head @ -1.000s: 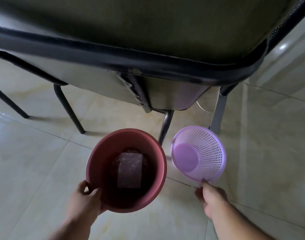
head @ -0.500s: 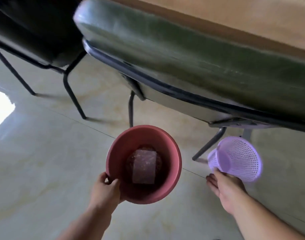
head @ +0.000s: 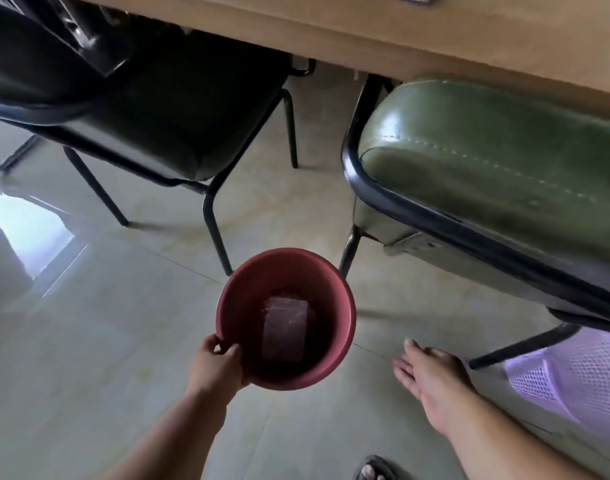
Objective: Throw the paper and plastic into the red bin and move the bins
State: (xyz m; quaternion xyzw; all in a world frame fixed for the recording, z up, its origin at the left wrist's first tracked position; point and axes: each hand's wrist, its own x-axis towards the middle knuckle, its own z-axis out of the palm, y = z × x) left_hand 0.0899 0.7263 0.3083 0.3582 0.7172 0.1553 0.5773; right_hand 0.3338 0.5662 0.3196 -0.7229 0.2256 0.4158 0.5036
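Observation:
My left hand [head: 216,367] grips the near rim of the red bin [head: 241,289], which hangs over the tiled floor. Inside the bin lies a flat rectangular piece of paper or plastic [head: 284,329]. My right hand [head: 429,379] is flat with its fingers spread and holds nothing. To its right the purple mesh bin [head: 573,379] stands under the green chair, partly cut off by the chair's leg and the frame edge. The hand and the purple bin are apart.
A green padded chair [head: 497,161] with a black metal frame juts in from the right. A dark chair [head: 151,109] stands at the left. A wooden table edge [head: 400,26] runs along the top. My sandalled foot [head: 374,471] shows at the bottom.
My right hand has let go of the purple bin, which now stands under the green chair. The view has swung up and left, and the red bin stays in my left hand.

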